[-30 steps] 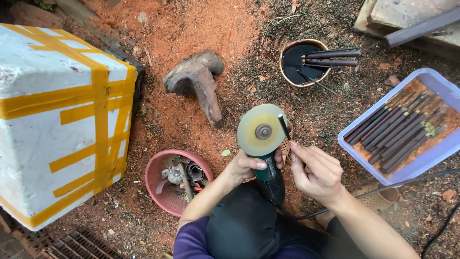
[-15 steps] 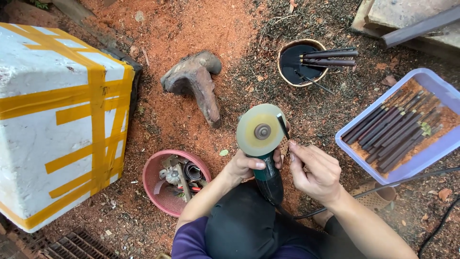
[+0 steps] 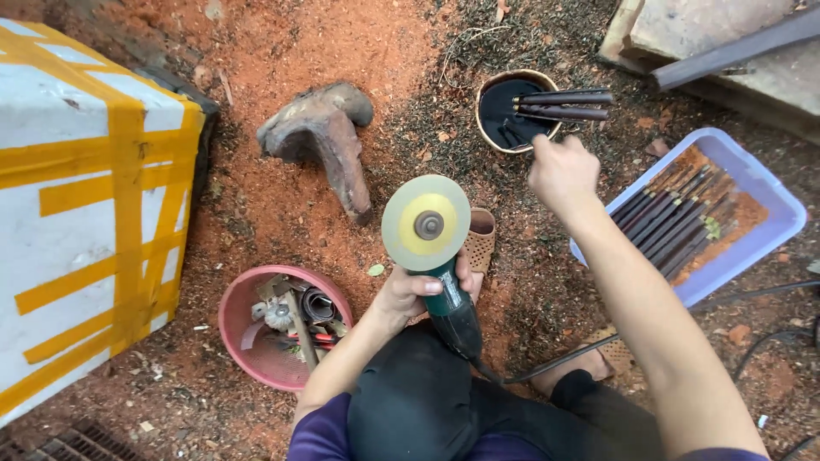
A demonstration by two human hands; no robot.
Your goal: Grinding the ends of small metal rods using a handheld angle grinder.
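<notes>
Left hand (image 3: 418,286) grips the angle grinder (image 3: 431,248) disc-up, idle; right hand (image 3: 561,173) empty, fingers curled, just short of the dark rods (image 3: 559,104) in the bowl (image 3: 500,85) — none picked yet.

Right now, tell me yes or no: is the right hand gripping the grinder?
No: the right hand reaches out toward the round bowl of dark sticks, while only the left hand holds the green angle grinder.

Bare ground (image 3: 282,213) — red dust at the left, dark litter at the right. On it lie a white box taped yellow (image 3: 85,213), a bent wood chunk (image 3: 329,141), a pink bowl of scrap (image 3: 243,337), a round dark pot (image 3: 504,111) and a lilac tray of sticks (image 3: 773,226).
</notes>
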